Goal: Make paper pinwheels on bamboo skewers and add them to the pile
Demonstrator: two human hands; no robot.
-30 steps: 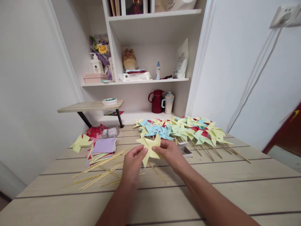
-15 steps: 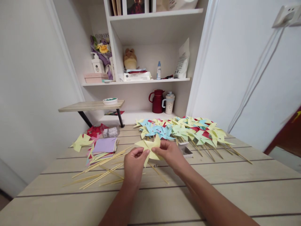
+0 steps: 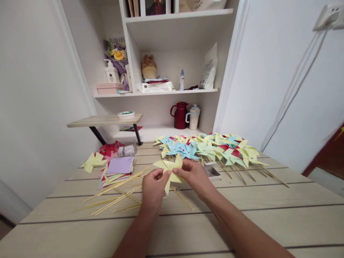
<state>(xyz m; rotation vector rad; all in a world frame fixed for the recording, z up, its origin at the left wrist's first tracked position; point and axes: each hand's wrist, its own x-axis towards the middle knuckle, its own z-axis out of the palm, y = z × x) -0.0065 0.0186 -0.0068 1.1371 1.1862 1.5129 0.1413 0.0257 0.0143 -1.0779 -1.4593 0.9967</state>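
A pale yellow paper pinwheel [image 3: 177, 164] is held up over the table between both hands. My left hand [image 3: 154, 188] pinches it near its middle with thumb and bent fingers. From the other side my right hand [image 3: 195, 177] is closed on it, thumb in front and fingers behind. Below the pinwheel a single thin wooden stick [image 3: 183, 199] lies slanting on the tabletop. Whether a pin sits at the pinwheel's centre is hidden by the thumbs. Left of my left hand lie several loose sticks [image 3: 115, 202].
Finished pinwheels on sticks [image 3: 209, 148] cover the table's back right. A small open box [image 3: 213, 173] sits by my right hand. Coloured paper squares [image 3: 120, 165], a loose yellow pinwheel [image 3: 94, 162] and a clear container [image 3: 127, 148] are at left, near a raised wooden stand [image 3: 104, 121].
Both hands stay almost in place on the yellow pinwheel. Its lower blade hangs slightly lower, and the pinwheel seems tilted a little differently.
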